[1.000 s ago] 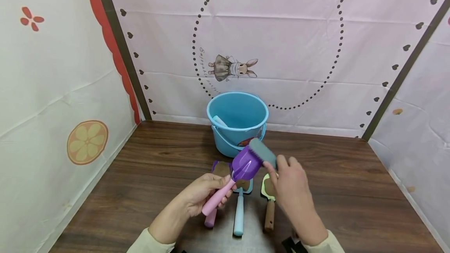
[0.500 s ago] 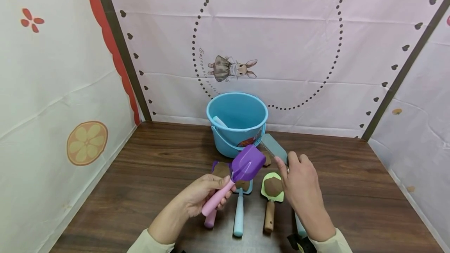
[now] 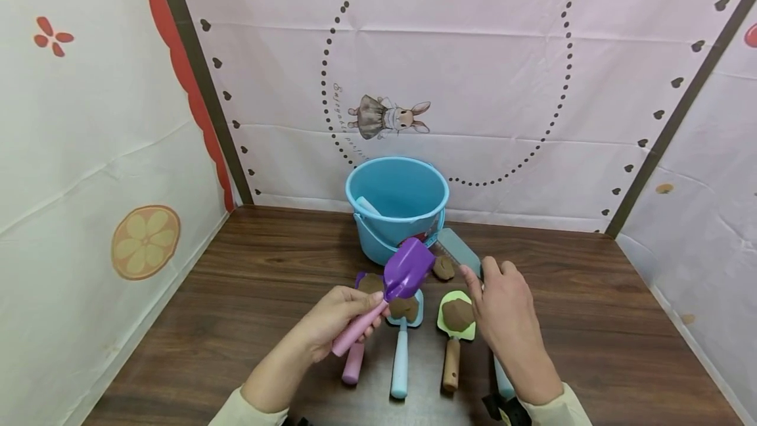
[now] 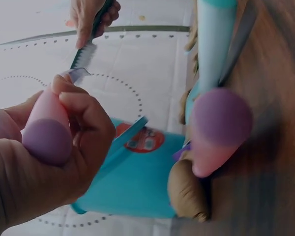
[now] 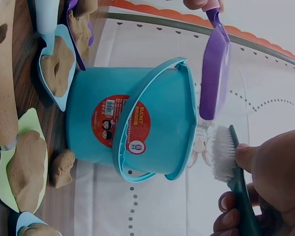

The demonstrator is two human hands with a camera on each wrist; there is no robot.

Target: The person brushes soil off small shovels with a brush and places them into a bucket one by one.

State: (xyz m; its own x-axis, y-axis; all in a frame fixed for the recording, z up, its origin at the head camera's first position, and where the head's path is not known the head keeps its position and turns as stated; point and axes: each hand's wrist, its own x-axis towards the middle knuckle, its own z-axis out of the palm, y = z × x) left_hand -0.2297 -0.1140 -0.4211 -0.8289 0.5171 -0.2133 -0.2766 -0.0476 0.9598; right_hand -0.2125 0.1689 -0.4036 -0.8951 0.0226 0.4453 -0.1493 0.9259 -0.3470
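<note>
My left hand point(image 3: 331, 324) grips the pink handle of a toy shovel with a purple blade point(image 3: 408, 268), held above the table and tilted up to the right. In my right hand point(image 3: 505, 304) is a dark green brush point(image 5: 241, 199) with white bristles point(image 5: 222, 153); its back point(image 3: 460, 252) faces up in the head view. Brush and blade are apart, with a narrow gap between them in the right wrist view. The blade looks bare. Behind both stands a blue bucket point(image 3: 378, 238) with its handle down and a pale blue item point(image 3: 367, 206) inside.
On the wooden table point(image 3: 284, 242) lie several shovels bearing brown sand: one purple and pink point(image 3: 353, 365), one light blue point(image 3: 400, 360), one green with a wooden handle point(image 3: 451, 363). A loose sand lump point(image 3: 443, 268) sits near the bucket. Another blue handle point(image 3: 503, 378) is partly under my right wrist.
My right hand has moved the brush right, off the purple blade. My left hand has shifted slightly left and turned the shovel a little, keeping its grip.
</note>
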